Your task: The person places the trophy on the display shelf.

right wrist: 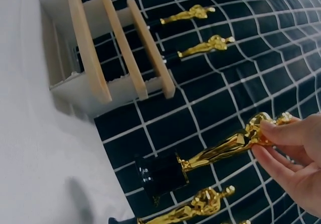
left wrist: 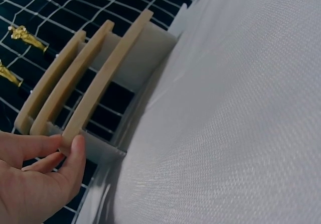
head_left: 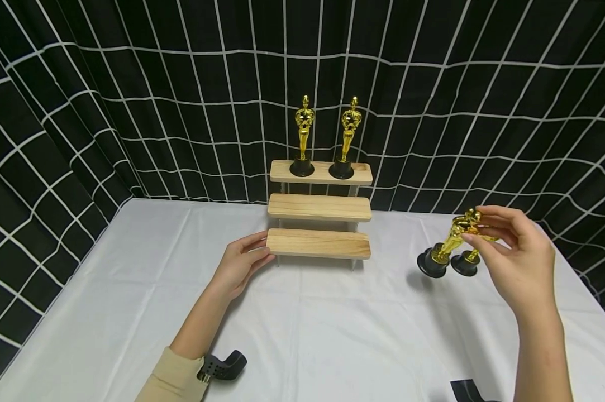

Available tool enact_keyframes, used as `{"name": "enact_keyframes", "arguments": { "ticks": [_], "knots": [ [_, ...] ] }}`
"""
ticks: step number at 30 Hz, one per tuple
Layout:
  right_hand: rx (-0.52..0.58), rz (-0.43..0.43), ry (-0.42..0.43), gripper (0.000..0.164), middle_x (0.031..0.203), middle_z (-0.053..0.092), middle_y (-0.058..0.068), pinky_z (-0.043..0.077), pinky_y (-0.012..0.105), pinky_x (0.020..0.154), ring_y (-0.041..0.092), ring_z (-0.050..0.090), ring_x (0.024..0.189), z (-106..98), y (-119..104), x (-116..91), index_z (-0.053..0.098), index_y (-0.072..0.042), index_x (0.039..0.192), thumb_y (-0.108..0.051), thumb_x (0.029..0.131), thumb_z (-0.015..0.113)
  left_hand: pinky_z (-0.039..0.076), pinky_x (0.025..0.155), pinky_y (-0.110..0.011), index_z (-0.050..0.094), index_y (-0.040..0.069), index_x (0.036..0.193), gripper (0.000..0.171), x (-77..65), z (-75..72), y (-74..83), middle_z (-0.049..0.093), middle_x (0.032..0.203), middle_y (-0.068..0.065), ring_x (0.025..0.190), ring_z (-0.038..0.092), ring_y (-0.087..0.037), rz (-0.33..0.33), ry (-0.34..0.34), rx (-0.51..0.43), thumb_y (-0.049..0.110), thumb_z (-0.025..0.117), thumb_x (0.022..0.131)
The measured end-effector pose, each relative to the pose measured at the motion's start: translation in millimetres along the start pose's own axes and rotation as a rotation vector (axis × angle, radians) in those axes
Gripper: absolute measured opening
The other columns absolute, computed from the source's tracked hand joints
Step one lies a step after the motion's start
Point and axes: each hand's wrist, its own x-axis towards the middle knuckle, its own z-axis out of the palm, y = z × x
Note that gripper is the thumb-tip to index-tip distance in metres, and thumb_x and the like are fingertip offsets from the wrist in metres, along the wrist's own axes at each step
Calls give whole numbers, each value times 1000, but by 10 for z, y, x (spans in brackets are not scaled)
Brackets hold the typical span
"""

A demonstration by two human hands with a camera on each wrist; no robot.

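Note:
My left hand point(head_left: 239, 265) pinches the left end of the lowest board of a three-tier wooden display stand point(head_left: 318, 244), thumb below and fingers above. Up at the upper right, my right hand point(head_left: 520, 254) grips a gold figure trophy point(right wrist: 220, 151) by its upper body. The trophy tilts, its round black base lower left and above the cloth, with a shadow beneath. Just behind it another trophy point(head_left: 465, 263) stands on the table, partly hidden by the hand. Two more trophies, a left one point(head_left: 304, 134) and a right one point(head_left: 349, 137), stand upright on the top board.
A white cloth covers the table point(head_left: 302, 335). Behind it hangs a black curtain with a white grid point(head_left: 181, 84). Clear supports point(right wrist: 75, 96) hold up the stand's boards. A black strap device point(head_left: 224, 365) sits on the left wrist by a beige sleeve.

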Motion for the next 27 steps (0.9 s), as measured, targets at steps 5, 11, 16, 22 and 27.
{"name": "enact_keyframes", "arguments": {
  "ticks": [5,11,16,22,27],
  "knots": [
    [53,-63,-10,50,108,59,-30,52,-3,81,-10,60,97,50,-71,23,64,5,132,17,86,78,62,100,-22,46,-11,152,49,3,17,10,49,145,-30,114,65,-23,8,-1,-2,-13,52,103],
    [81,-118,-41,49,110,59,-30,53,-2,81,-10,61,97,122,-138,61,65,5,131,17,85,79,62,100,-22,46,-11,153,50,-3,11,26,49,145,-29,113,65,-22,5,1,3,-13,52,103],
    [78,-145,-77,50,112,59,-27,53,-2,83,-10,60,98,192,-192,106,65,4,132,14,86,80,62,99,-22,46,-11,152,50,-6,9,23,49,144,-28,110,66,-20,-1,7,1,-13,52,103],
    [69,-154,-103,47,115,60,-20,53,-2,84,-10,60,99,264,-278,165,65,1,133,9,89,80,62,98,-21,47,-10,152,50,-6,11,16,50,145,-28,112,65,-22,-3,10,-1,-13,52,103],
    [81,-169,-120,48,118,65,-7,52,-2,84,-9,60,98,339,-366,237,65,1,133,10,88,80,62,99,-21,46,-10,153,50,-11,7,11,50,146,-29,118,64,-26,-4,9,3,-13,52,103]
  ]
}}
